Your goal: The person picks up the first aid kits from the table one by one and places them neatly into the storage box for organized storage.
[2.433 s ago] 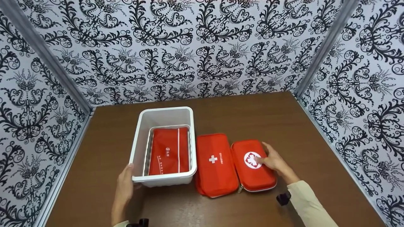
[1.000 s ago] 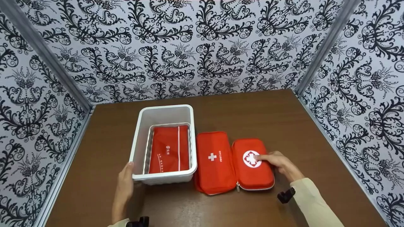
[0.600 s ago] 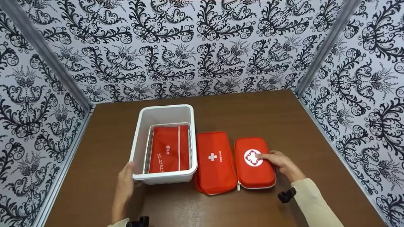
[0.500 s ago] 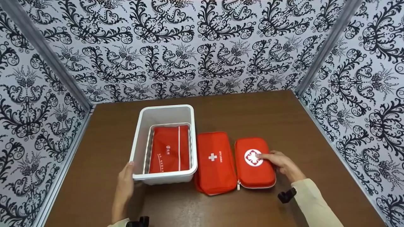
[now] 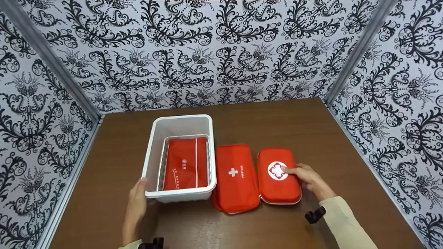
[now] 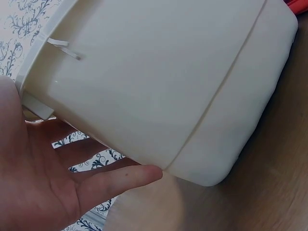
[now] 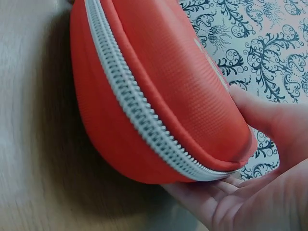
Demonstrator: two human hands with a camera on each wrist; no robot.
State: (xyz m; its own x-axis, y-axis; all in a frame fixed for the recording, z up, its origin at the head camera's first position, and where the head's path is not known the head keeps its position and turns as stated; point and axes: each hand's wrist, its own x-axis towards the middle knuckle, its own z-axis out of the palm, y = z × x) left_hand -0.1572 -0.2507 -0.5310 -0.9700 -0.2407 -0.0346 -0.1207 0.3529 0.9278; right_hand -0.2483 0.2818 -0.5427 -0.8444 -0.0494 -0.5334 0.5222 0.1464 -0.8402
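Red case (image 5: 278,181) was right of the bin (image 5: 180,192) in the head view, outer pouch (image 5: 238,186) between them. Case lay on the bin side of the right hand (image 5: 309,177); long axis ran near-to-far, roughly parallel to the bin's long sides. Right hand was nearer it; left hand (image 5: 137,199) was across, at the bin's near left corner. Inner pouch (image 5: 185,166) lay flat inside the bin.

Left wrist view: left hand held the bin at its edge, fingers spread along the outside; some fingertips hidden.

Right wrist view: right hand pinched the case, thumb on top, fingers under the zip (image 7: 137,107) side, gap as wide as the case's thickness. Couldn't tell if the case was fully off the table (image 5: 263,121).

Count: 1 bin, 1 case, 2 pouches visible, 2 hands, both occupied.
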